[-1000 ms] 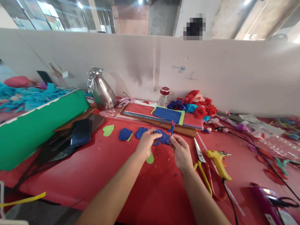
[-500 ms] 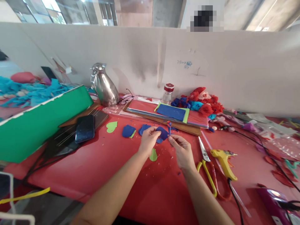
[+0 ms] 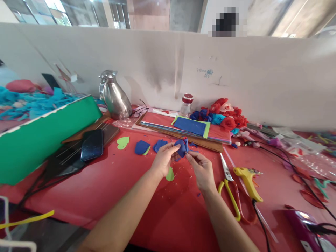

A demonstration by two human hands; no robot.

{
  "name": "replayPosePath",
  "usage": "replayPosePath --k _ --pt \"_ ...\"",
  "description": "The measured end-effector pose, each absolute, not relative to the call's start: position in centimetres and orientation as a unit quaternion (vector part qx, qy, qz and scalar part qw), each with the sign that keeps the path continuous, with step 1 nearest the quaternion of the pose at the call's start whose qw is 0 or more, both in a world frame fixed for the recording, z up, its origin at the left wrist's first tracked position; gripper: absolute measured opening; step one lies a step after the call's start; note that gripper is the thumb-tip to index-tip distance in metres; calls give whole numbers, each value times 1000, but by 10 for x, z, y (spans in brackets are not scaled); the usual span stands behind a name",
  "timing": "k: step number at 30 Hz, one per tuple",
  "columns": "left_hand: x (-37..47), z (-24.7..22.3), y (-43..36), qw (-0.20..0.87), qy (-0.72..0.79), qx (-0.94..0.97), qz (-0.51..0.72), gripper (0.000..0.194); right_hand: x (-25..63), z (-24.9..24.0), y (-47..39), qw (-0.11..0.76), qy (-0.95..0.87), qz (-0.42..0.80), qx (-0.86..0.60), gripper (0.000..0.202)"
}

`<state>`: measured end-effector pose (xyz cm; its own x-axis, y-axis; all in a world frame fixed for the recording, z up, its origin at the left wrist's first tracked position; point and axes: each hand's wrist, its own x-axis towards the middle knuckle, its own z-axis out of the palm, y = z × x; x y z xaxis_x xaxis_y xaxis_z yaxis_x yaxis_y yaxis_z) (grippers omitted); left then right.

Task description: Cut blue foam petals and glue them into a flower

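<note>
My left hand [image 3: 164,159] pinches a blue petal [image 3: 181,149] cut from thin sheet material. The fingers of my right hand [image 3: 201,167] close on the lower end of a small rolled blue flower core [image 3: 186,140] with a little red at its tip. The petal lies against the core, partly wrapping it. Beyond and beside my hands are small stacks of blue petals [image 3: 142,147], [image 3: 159,145]. A green leaf cutout [image 3: 170,174] lies below my left hand, and a green heart-shaped piece [image 3: 123,142] lies farther left.
Scissors [image 3: 228,185] and a yellow glue gun [image 3: 248,182] lie to the right. Behind are stacked coloured sheets [image 3: 162,122], finished flowers [image 3: 228,117], a jar [image 3: 186,105] and a metal jug [image 3: 115,98]. A phone [image 3: 92,145] and green box [image 3: 52,140] are at left.
The blue petal has come up against the flower core and now covers part of it; before, the two were side by side. The view has shifted slightly.
</note>
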<state>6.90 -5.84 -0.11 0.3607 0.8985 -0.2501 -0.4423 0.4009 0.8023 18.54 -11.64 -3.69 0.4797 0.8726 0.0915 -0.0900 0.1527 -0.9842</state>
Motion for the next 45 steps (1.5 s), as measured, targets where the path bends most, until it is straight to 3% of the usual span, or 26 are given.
replayPosePath --k 8,14,20,27,45 --pt "66 5 -61 803 305 322 398 19 185 -39 -116 676 -364 345 -539 16" --pt "67 4 -64 775 289 406 390 39 185 -34 -116 688 -322 363 -540 19" --pt "69 1 -65 711 356 454 403 19 184 -31 -116 684 -311 375 -543 20" --pt "67 3 -62 630 419 498 424 12 185 -31 -116 681 -313 364 -553 20" --pt "72 0 -68 669 406 443 438 17 184 -38 -116 672 -335 342 -565 21"
